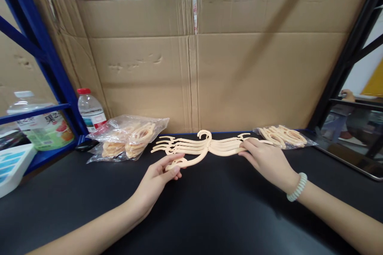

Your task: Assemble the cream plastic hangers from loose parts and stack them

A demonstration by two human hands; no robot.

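Several cream plastic clothes hangers [188, 146] lie stacked on the black tabletop [191, 215], their curved hook standing up in the middle. Pinched between thumb and fingers of my left hand [163, 173] is the left end of the nearest hanger, which is swung toward me, apart from the others on that side. My right hand [266, 161], with a pale green coil band on its wrist, closes on the right arms of the hangers. Its fingers cover part of that end, so I cannot tell how many it grips.
A clear bag of hanger parts [128, 137] lies left, a flatter bag [283, 136] right. Behind stands a cardboard wall [254, 67]. At left are a red-capped bottle [89, 109], a larger juice bottle [44, 123], a blue frame post [54, 59] and a white tray [18, 163].
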